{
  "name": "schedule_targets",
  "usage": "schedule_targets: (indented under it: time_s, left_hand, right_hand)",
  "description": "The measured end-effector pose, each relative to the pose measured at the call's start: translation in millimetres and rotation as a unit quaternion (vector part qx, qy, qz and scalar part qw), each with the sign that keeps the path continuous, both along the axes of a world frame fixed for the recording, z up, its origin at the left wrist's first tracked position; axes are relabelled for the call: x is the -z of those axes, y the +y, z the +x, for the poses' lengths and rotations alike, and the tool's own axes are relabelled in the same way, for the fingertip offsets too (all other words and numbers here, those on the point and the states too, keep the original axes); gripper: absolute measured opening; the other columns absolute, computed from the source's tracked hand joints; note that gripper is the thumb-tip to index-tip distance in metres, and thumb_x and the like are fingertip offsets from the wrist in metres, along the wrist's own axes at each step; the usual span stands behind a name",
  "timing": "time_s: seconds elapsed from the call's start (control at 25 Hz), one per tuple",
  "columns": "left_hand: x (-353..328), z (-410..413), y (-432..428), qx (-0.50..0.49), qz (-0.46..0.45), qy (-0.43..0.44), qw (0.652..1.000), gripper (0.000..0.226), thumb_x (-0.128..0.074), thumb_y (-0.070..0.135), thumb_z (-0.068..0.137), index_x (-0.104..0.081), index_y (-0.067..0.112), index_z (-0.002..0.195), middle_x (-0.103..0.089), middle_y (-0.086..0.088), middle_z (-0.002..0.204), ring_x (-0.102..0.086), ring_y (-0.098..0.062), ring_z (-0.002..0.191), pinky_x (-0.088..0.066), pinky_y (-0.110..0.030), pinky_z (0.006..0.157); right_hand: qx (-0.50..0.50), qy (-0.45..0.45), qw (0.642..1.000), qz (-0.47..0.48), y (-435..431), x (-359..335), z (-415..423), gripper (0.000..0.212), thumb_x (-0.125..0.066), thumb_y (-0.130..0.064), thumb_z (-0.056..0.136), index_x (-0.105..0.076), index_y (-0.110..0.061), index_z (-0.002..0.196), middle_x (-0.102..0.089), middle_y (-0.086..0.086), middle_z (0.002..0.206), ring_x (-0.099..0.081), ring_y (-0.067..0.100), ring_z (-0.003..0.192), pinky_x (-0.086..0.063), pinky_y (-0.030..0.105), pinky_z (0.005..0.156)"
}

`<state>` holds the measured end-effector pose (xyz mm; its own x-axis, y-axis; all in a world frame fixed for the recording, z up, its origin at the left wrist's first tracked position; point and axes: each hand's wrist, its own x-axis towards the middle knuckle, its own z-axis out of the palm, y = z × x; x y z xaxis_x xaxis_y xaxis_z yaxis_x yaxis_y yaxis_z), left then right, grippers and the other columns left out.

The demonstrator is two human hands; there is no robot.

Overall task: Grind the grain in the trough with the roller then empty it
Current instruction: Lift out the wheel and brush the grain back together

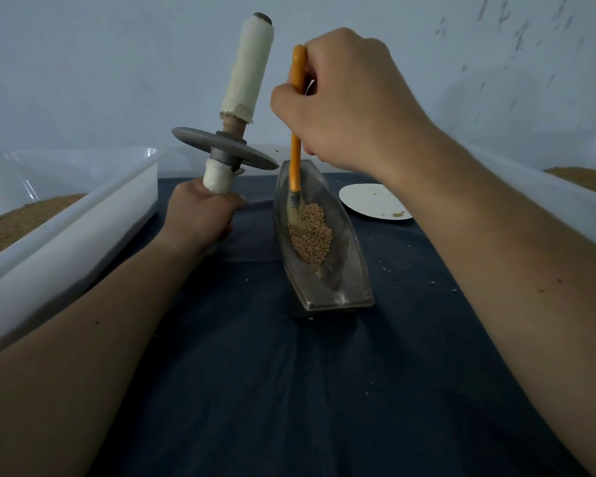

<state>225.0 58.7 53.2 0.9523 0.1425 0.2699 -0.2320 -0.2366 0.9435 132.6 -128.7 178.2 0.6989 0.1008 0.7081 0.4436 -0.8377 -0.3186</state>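
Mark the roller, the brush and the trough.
roller [228, 146]: head view, on the hub of its grey metal disc.
brush [295, 160]: head view, on the orange handle above the bristles.
trough [353, 263]: head view, on its bare metal wall, right side.

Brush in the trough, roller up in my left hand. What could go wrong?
1. The brush bristles sit in the grain in the narrow trough; a hard sweep could flick grain onto the cloth, where stray bits already lie.
2. The roller is held upright by one handle in the left hand, its disc seemingly near the trough's far end; a tilt might knock it.
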Motion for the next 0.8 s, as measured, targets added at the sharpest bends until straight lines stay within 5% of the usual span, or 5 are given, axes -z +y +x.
schedule_targets:
  time_s: [0.16, 0.36, 0.52, 0.8]
  left_hand:
    - [0, 1, 1, -0.003, 0.0, 0.004, 1.0, 0.021, -0.075, 0.02, 0.082, -0.06, 0.009, 0.09, -0.055, -0.011, 0.065, -0.052, -0.021, 0.053, -0.048, -0.035, 0.053]
    - [1, 2, 1, -0.001, 0.002, -0.001, 1.0, 0.02, -0.076, 0.02, 0.08, -0.059, 0.009, 0.085, -0.054, -0.008, 0.059, -0.05, -0.018, 0.048, -0.045, -0.032, 0.048]
    - [0, 2, 0, -0.007, 0.013, 0.003, 1.0, 0.02, -0.076, 0.021, 0.081, -0.059, 0.01, 0.085, -0.055, -0.007, 0.058, -0.052, -0.018, 0.049, -0.048, -0.032, 0.048]
    - [2, 2, 0, -0.004, 0.017, -0.002, 1.0, 0.02, -0.076, 0.02, 0.08, -0.058, 0.011, 0.083, -0.054, -0.005, 0.056, -0.052, -0.019, 0.048, -0.047, -0.033, 0.049]
  right_hand:
    - [-0.009, 0.024, 1.0, 0.006, -3, 11, 13, 0.027, -0.055, -0.032, 0.093, -0.065, -0.007, 0.09, -0.071, 0.01, 0.079, -0.071, 0.023, 0.066, -0.06, 0.041, 0.067]
    - [0.032, 0.043, 0.999, -0.012, -14, 16, 26, 0.028, -0.053, -0.031, 0.089, -0.045, -0.016, 0.067, -0.048, 0.0, 0.058, -0.05, 0.017, 0.052, -0.048, 0.033, 0.053]
    - [0.049, -0.019, 0.999, 0.005, -20, 19, 34, 0.03, -0.051, -0.033, 0.094, -0.062, -0.008, 0.084, -0.066, 0.008, 0.077, -0.064, 0.024, 0.067, -0.057, 0.043, 0.068]
    - [0.003, 0.076, 0.997, -0.005, -29, 43, 44, 0.025, -0.052, -0.031, 0.1, -0.067, -0.013, 0.09, -0.069, 0.003, 0.075, -0.069, 0.018, 0.068, -0.06, 0.041, 0.074]
